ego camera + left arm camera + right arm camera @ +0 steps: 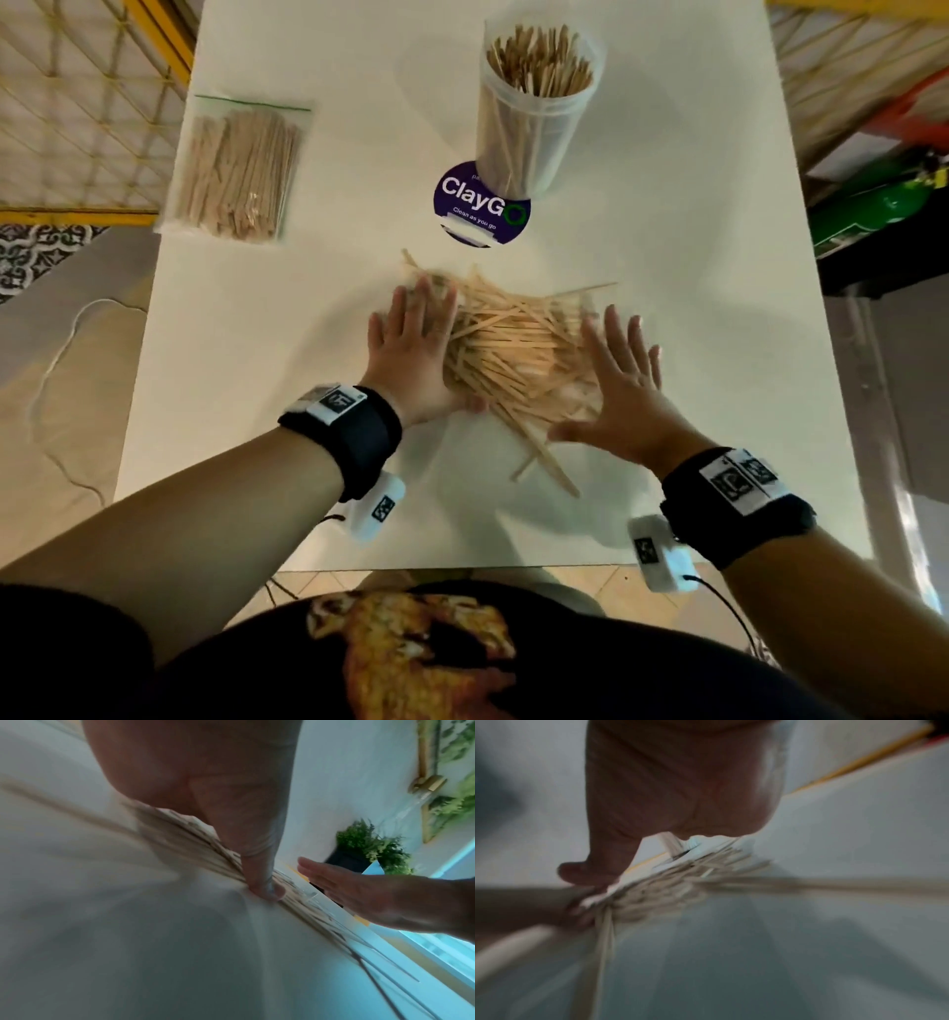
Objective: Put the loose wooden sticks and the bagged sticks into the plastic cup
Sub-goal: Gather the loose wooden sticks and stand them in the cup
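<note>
A heap of loose wooden sticks (518, 354) lies in the middle of the white table (257, 360). My left hand (413, 354) lies flat against the heap's left side with straight fingers, its thumb (262, 880) down on the sticks (205, 845). On the heap's right side my right hand (624, 380) is spread open with straight fingers. The right wrist view is blurred but shows the palm (680, 791) over the sticks (670, 890). A clear plastic cup (534, 108) holding several sticks stands upright at the back. A zip bag of sticks (239, 169) lies at the back left.
A round purple ClayGo sticker (480, 208) is on the table just in front of the cup. A few stray sticks (544, 462) stick out of the heap toward the near edge. The table drops off to floor on both sides.
</note>
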{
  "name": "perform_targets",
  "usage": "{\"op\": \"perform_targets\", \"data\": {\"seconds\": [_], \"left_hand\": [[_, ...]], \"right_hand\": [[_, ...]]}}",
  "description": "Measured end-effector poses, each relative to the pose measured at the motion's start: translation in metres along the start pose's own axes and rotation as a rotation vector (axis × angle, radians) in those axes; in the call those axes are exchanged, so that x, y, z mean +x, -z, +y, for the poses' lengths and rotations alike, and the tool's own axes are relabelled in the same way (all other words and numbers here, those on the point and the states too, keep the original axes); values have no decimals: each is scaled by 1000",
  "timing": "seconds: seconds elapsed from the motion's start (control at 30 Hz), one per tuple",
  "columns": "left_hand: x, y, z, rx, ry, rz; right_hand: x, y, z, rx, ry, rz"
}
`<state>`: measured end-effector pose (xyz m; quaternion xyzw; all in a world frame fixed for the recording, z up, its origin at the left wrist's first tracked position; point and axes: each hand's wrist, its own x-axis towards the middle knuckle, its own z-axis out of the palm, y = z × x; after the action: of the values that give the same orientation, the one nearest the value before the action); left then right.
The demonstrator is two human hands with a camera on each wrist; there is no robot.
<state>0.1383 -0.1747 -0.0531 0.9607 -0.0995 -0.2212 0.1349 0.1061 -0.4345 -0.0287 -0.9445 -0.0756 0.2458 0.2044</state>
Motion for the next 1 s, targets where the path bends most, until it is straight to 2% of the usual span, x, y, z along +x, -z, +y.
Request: {"op": "perform_targets", "data": {"seconds": [0.1, 0.17, 0.3, 0.4, 0.5, 0.63, 0.77, 1.0], "left_hand": [[15, 14, -1, 83, -95, 25], [25, 20, -1, 165, -191, -4], [35, 26, 0, 209, -282, -96], [30, 27, -8, 231, -336, -59], [26, 31, -13, 206, -277, 14], [30, 34, -10, 165, -174, 108], [33, 34, -13, 137, -41, 131], [28, 44, -23, 154, -11, 125]], "right_hand": [[-45, -13, 20, -283, 82, -136], [-52, -22, 26, -325, 104, -144], [1, -7, 17, -289, 129, -25], [53, 11, 4, -294, 226, 22], [83, 26, -13, -339, 295, 39], [99, 34, -26, -373, 276, 51], [103, 37, -31, -554, 275, 1], [103, 57, -31, -563, 302, -76]]}}
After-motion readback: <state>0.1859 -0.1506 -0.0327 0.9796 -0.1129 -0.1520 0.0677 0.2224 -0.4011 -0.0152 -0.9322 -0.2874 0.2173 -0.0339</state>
